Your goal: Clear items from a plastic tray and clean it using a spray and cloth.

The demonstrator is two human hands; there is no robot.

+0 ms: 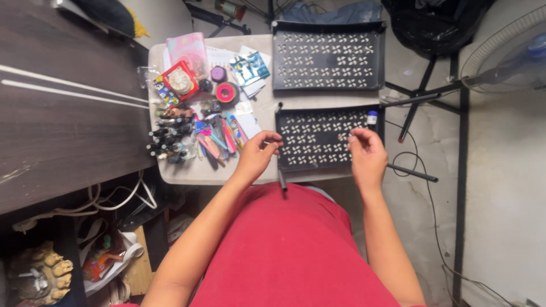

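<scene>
Red-shirted torso point(296, 250) is seen nearest. Beyond it, the near perforated black tray point(324, 139) lies flat on the white table point(182, 170), long axis left-right. Judged light, stiff plastic, best gripped at the rims. Left hand point(257, 154) and right hand point(367, 154) hover over it, fingers pinched; contents cannot be told.

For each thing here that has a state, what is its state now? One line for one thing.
left hand: fingers curled, at the near tray's left edge, grip unclear
right hand: fingertips pinched over the near tray, what it holds too small to tell
near tray: flat on the table, a small bottle at its right corner
far tray: flat, nothing in it
small bottle: upright, capped
tape roll: lying flat
</scene>
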